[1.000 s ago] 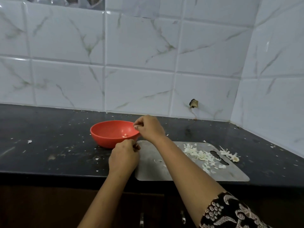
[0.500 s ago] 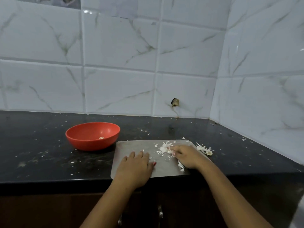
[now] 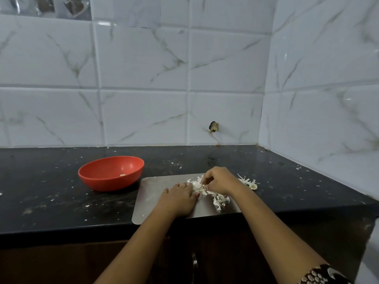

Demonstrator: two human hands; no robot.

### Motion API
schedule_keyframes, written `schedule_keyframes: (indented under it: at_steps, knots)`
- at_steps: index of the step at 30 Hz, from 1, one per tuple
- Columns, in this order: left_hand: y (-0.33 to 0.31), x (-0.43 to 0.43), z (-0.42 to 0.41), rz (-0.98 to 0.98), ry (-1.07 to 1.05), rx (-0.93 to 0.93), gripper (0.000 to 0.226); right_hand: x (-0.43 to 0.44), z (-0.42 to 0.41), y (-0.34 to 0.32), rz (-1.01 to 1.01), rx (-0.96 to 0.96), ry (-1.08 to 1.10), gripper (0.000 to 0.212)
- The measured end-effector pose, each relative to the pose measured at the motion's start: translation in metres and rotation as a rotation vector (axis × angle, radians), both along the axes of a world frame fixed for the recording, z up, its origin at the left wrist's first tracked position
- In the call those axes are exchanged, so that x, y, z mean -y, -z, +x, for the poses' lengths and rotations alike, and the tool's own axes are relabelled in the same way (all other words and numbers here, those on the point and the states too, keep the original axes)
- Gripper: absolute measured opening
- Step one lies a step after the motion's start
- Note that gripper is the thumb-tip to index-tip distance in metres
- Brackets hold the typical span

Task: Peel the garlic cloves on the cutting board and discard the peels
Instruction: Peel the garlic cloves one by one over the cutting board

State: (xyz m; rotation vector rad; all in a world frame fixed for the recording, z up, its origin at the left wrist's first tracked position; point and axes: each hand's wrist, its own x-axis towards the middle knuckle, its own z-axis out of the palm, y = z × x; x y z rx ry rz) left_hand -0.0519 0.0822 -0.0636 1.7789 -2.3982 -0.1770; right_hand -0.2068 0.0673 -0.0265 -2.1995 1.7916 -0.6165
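Pinching peels (image 3: 219, 199) w/ R hand (image 3: 219, 181); L hand (image 3: 180, 198) flat on cutting board (image 3: 151, 193); pile runs diag, far-left to near-right.

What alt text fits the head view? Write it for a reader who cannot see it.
A person's left hand lies flat on a grey cutting board while the right hand, fingers curled, picks at white garlic peels on it. A red bowl sits to the left on a dark counter below white tiles.

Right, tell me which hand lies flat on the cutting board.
The left hand: palm down, fingers straight, on the board. The right hand is curled, picking at the peels.
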Motion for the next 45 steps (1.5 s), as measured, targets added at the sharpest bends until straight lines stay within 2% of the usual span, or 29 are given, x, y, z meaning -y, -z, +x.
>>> schedule_keyframes:
  at_steps: [6, 12, 17, 20, 24, 31, 35, 38, 42, 45]
  knots:
    - [0.000, 0.005, -0.007, -0.053, 0.020, -0.070, 0.035, 0.002, 0.003, -0.007, 0.107, -0.061, 0.048, 0.026]
    - [-0.005, 0.005, -0.015, -0.242, -0.075, -0.208, 0.025, 0.007, 0.001, -0.008, 0.158, -0.157, 0.070, 0.026]
    - [-0.011, 0.010, -0.026, -0.310, -0.111, -0.231, 0.018, 0.013, -0.011, 0.002, 0.020, 0.043, 0.185, 0.009]
    - [-0.012, 0.014, -0.032, -0.323, -0.119, -0.222, 0.017, 0.013, -0.018, 0.006, -0.083, 0.134, 0.186, 0.019]
    - [-0.011, 0.017, -0.037, -0.318, -0.135, -0.217, 0.016, 0.012, -0.020, 0.008, -0.168, 0.201, 0.195, 0.011]
    - [-0.018, 0.013, -0.034, -0.230, -0.131, -0.424, 0.022, 0.011, -0.022, 0.004, -0.154, 0.246, 0.191, 0.020]
    - [-0.024, 0.010, -0.027, -0.191, -0.111, -0.524, 0.033, 0.003, -0.026, -0.002, -0.116, 0.315, 0.129, 0.010]
    - [-0.026, 0.009, -0.021, -0.178, -0.105, -0.534, 0.032, -0.002, -0.031, -0.006, -0.056, 0.338, 0.110, 0.017]
    - [-0.024, 0.002, -0.013, -0.192, -0.082, -0.448, 0.014, -0.010, -0.036, -0.009, -0.025, 0.452, 0.129, 0.018]
    - [-0.025, -0.010, -0.014, -0.113, 0.055, -0.423, 0.030, -0.016, -0.038, -0.008, -0.051, 0.451, 0.126, 0.011]
